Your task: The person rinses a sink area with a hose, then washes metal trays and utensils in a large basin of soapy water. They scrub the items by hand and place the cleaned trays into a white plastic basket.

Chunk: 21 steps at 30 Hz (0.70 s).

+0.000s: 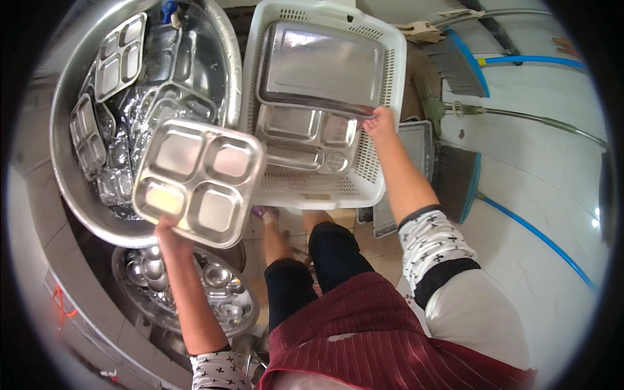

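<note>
My left hand [174, 240] grips the lower edge of a stainless steel tray with four compartments [199, 183]. That tray is tilted between a large round metal basin [62, 161] and a white plastic basket [326, 199], overlapping the rims of both. In the basket, my right hand [380, 123] has its fingers on the right front corner of an upturned metal tray [324, 61], whose near edge looks like several stacked rims. Under it lies a compartment tray [287, 122], face up and partly covered. More compartment trays [122, 57] stand and lie in water in the basin.
A smaller metal basin [253, 312] with several steel bowls [217, 275] stands below the big one. A blue tap handle [169, 10] shows at the top. Brooms with blue handles [536, 239] and a metal pole [526, 121] lean along the right wall. Grey plastic crates [414, 146] stand beside the basket.
</note>
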Tool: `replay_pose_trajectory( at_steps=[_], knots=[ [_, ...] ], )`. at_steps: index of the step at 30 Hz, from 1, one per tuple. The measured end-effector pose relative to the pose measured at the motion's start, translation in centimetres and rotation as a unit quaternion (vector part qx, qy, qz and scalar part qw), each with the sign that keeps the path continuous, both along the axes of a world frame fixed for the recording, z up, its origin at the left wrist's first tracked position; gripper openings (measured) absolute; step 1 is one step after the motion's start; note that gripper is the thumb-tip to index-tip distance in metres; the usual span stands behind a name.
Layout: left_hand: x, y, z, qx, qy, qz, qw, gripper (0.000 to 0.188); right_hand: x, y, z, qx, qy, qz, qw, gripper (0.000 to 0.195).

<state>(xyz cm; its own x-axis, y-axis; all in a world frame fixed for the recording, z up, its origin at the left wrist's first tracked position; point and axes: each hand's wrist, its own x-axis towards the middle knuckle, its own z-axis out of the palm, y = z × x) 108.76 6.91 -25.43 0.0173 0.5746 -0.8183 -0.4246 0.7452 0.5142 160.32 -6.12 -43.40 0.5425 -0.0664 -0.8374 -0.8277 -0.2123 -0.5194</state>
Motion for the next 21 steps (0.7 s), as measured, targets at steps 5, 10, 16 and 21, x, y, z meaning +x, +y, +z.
replay_pose_trajectory(
  at_steps=[5,10,16,21],
  knots=[
    [4.3,0.6,0.7,-0.007,-0.001,-0.024,1.0,0.037,-0.2,2.8,9.6,0.184,0.055,-0.015,0.981,0.024],
    [9.2,1.6,0.6,-0.037,0.02,-0.105,0.994,0.033,3.2,9.1,19.3,0.333,0.054,0.113,0.935,0.011],
    [12.9,2.4,-2.1,-0.058,-0.003,-0.155,0.986,0.028,2.8,14.3,25.4,0.475,0.065,0.108,0.871,0.009],
    [18.0,1.3,-1.8,-0.082,-0.031,-0.136,0.987,0.025,4.4,10.8,27.3,0.565,0.079,0.054,0.82,0.009]
  ],
)
